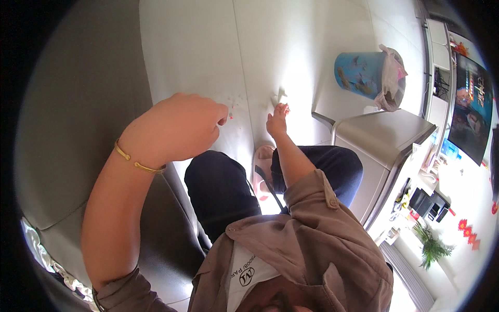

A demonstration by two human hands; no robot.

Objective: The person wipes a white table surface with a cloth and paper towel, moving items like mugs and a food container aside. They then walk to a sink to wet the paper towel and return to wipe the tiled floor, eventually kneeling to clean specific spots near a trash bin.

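My left hand (173, 126), with a gold open bangle on its wrist, hangs close to the camera by the grey sofa (89, 78); its fingers are curled and I see nothing in them. My right hand (278, 117) reaches down to the pale tiled floor (195, 46). Its fingertips are on a crumpled white tissue (279, 98). Small red and pale scraps (231, 116) lie on the floor between the two hands. Whether the left fingers hide something small cannot be told.
A blue bin (356, 72) with a plastic liner stands beyond the right hand, beside a low cabinet-like table (362, 144). The sofa edge runs along the left. My knees and a pink slipper (264, 171) are below the hands. A television (471, 105) is at the far right.
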